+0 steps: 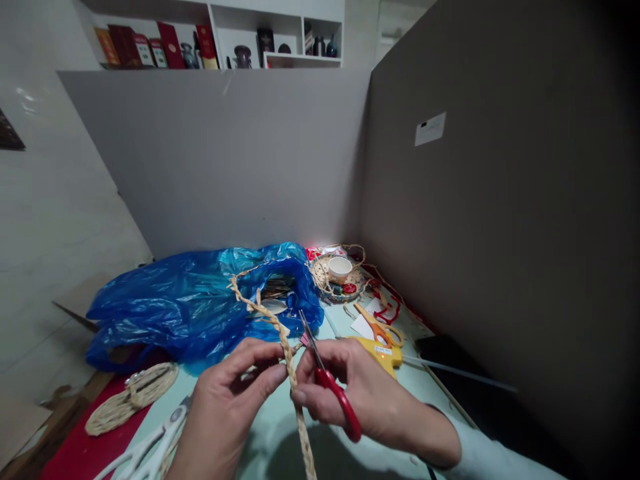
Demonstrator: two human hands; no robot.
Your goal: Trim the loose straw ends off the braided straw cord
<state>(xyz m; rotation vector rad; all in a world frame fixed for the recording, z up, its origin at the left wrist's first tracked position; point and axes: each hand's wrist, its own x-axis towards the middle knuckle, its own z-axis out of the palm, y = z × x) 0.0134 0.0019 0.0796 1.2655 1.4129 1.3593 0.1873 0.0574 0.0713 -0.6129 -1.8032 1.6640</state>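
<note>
A braided straw cord [291, 365] runs from the blue bag down past the front edge of the view. My left hand [235, 393] pinches it between thumb and fingers near the middle. On the other side, my right hand [345, 383] holds red-handled scissors [336, 395], blades pointing up and away beside the braid. The right thumb and fingertips also touch the cord just below the left fingertips. Several loose straw ends stick out along the braid's far part, which lies over the bag opening.
A blue plastic bag [200, 300] covers the back left. Behind my right hand lie a yellow glue gun [383, 353], orange scissors [377, 327] and a woven basket [320, 283] with a white cup [340, 268]. White scissors [160, 433] and a woven straw piece [113, 408] lie left. Grey panels [250, 160] border the table.
</note>
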